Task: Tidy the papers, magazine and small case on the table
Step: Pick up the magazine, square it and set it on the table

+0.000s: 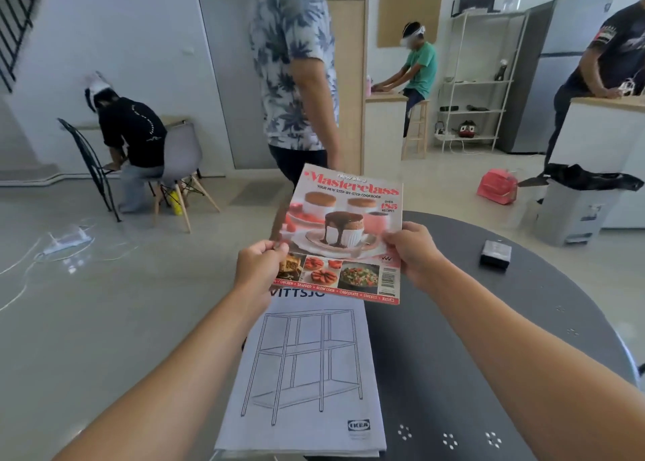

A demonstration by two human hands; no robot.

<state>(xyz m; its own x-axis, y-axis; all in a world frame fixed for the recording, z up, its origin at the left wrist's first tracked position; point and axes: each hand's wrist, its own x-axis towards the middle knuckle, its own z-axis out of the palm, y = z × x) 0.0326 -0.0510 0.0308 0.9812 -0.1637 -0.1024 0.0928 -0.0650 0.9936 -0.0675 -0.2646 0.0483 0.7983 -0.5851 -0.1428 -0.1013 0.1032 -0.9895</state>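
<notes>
Dark table: round top with small perforation clusters; lies under and to the right of both hands; near edge cut off by frame
White papers: assembly booklet, line drawing of a shelf unit and a logo at lower right; flat on the table's left part, below the hands and between the two forearms; left edge seems to overhang the table rim; top of its title hidden behind the magazine
Magazine: red and pink cookbook cover with a chocolate-topped pudding; held up off the table, tilted toward the camera, slightly rotated; its lower edge overlaps the booklet's title
Right hand: clamped on the magazine's right edge, thumb on the cover; fingers behind it, hidden
Left hand: pinching the magazine's lower-left edge, thumb on front, fingers curled behind
Small case: black, boxy; flat on the table, well to the right of the right hand, apart from everything else; nobody touching it
</notes>
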